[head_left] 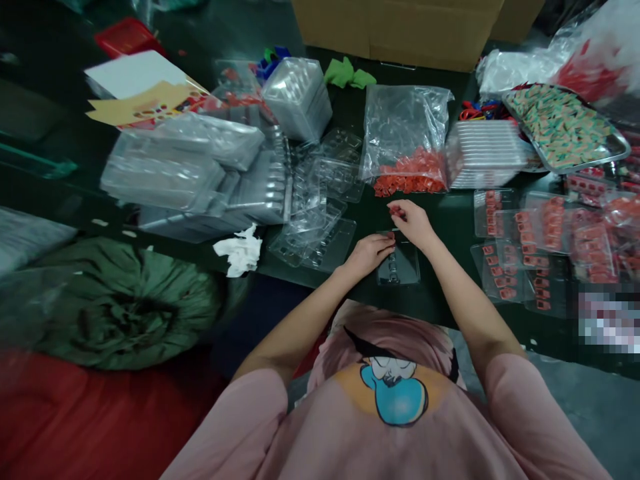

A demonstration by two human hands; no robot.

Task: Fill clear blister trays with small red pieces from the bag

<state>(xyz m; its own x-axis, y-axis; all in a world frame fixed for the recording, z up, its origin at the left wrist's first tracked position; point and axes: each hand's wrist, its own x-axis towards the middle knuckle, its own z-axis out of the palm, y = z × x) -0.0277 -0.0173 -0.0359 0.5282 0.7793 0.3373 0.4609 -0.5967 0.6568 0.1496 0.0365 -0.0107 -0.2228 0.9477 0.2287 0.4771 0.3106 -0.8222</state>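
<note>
In front of my body lies a clear plastic blister tray with a row of small moulded pockets. My left hand rests over its upper left part, fingers closed together at the edge; a bit of red shows by the fingertips. Just above the tray my right hand pinches a small red plastic piece, partly covered by the fingers. Beyond it a clear bag lies with its mouth toward me, and a heap of red plastic pieces spills at that end.
Loose clear trays and stacked plastic packs fill the left side. On the right lie trays filled with red pieces, a stack of clear trays and a metal tray of green-and-tan pieces. A cardboard box stands behind.
</note>
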